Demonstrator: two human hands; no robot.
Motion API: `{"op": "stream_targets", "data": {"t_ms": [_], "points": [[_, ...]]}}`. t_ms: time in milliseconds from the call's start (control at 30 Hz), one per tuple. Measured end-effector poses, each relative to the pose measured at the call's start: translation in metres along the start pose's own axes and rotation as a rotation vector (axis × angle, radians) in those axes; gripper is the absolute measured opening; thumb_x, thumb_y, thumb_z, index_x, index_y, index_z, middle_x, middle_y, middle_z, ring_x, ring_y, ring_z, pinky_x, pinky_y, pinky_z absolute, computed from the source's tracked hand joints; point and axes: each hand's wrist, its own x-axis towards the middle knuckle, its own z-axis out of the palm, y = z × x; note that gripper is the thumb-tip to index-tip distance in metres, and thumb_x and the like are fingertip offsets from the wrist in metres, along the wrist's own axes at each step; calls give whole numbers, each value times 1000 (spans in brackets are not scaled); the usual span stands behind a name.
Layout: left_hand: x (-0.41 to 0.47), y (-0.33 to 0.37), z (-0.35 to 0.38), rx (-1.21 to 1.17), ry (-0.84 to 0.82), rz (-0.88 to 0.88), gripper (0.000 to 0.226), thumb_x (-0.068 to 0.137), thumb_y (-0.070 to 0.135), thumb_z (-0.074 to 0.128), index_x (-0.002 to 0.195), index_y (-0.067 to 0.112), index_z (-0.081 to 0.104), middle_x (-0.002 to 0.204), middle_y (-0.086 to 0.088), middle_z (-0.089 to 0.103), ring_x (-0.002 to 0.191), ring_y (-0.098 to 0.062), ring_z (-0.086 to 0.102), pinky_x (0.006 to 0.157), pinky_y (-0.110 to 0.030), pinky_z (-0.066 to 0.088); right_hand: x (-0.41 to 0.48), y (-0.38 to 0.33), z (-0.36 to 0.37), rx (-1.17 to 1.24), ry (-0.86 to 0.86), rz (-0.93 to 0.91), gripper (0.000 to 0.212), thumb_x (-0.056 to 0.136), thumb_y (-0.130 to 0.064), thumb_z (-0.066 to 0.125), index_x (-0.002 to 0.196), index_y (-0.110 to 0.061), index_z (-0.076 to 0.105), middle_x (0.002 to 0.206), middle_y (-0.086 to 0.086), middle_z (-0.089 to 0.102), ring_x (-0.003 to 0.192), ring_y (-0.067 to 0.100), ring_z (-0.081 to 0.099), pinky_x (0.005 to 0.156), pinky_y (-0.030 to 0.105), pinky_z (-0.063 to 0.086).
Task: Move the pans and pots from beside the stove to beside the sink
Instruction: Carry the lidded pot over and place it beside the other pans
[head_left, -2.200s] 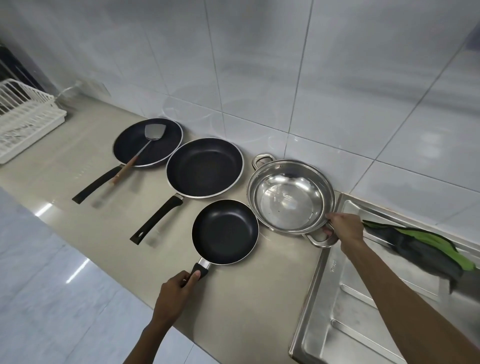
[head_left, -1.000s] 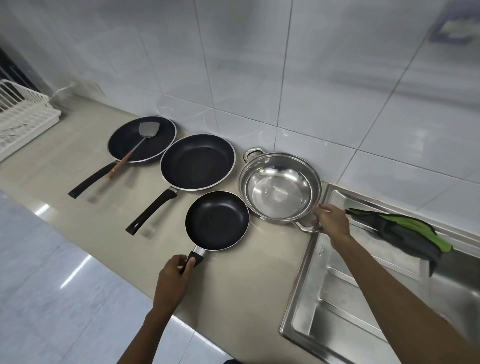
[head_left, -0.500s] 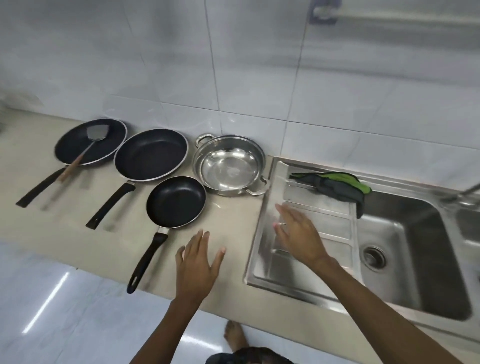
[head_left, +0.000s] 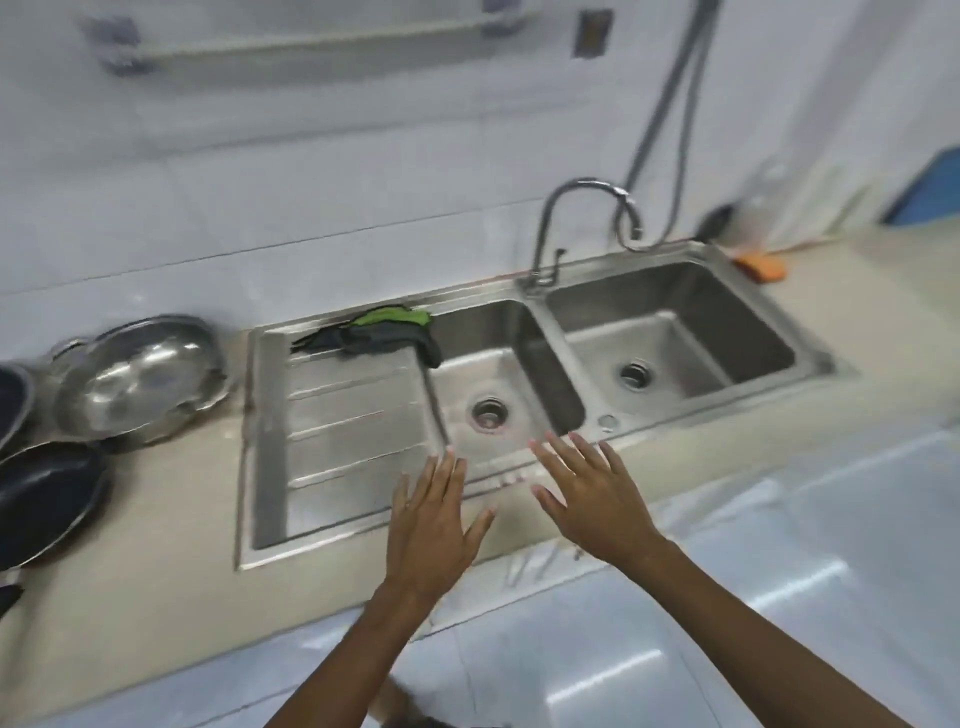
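Note:
A steel two-handled pot (head_left: 137, 382) stands on the beige counter just left of the sink's draining board (head_left: 353, 441). In front of it lies a small black frying pan (head_left: 47, 501), cut off by the left edge. A sliver of a second black pan (head_left: 11, 402) shows farther back. My left hand (head_left: 436, 525) hovers flat and empty over the draining board's front right corner. Over the front rim of the left sink basin (head_left: 498, 374), my right hand (head_left: 592, 499) is spread with nothing in it. The view is motion-blurred.
A green and grey cloth (head_left: 379, 332) lies at the back of the draining board. A second basin (head_left: 670, 343) and a curved tap (head_left: 566, 228) sit to the right. An orange sponge (head_left: 761, 265) rests on the counter beyond. The counter's front edge (head_left: 260, 644) runs below my hands.
My hands let go of the small pan's handle and the pot's handle. Both now hover open by the sink. My view has swung right, pushing the pans to the left edge.

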Motion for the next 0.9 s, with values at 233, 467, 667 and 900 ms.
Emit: {"op": "stream_targets", "data": {"t_ms": [233, 467, 667, 900], "points": [[49, 198, 42, -54, -76, 363, 73, 94, 67, 38, 144, 15, 53, 156, -6, 44, 146, -23, 39, 116, -52, 32, -138, 144, -49, -58, 0, 427, 56, 101, -50, 38, 150, -23, 48, 150, 6, 55, 139, 35, 47, 111, 56, 38], [98, 343, 84, -77, -168, 586, 80, 94, 73, 27, 154, 20, 37, 165, -1, 26, 153, -18, 21, 123, -49, 18, -210, 245, -70, -24, 25, 731, 63, 101, -56, 26, 154, -26, 39, 158, 4, 44, 146, 33, 37, 117, 55, 30], [173, 473, 141, -83, -202, 711, 85, 91, 79, 21, 158, 26, 26, 167, 1, 16, 155, -20, 14, 124, -49, 7, -227, 364, -80, 14, 67, 884, 64, 102, -59, 26, 156, -26, 36, 161, 2, 39, 149, 30, 32, 120, 54, 27], [270, 654, 177, -102, -218, 796, 86, 92, 77, 20, 156, 22, 31, 166, -2, 23, 154, -20, 19, 124, -46, 8, -230, 536, -123, -2, 126, 1006, 61, 103, -54, 37, 156, -25, 36, 160, 3, 41, 148, 29, 33, 119, 51, 27]]}}
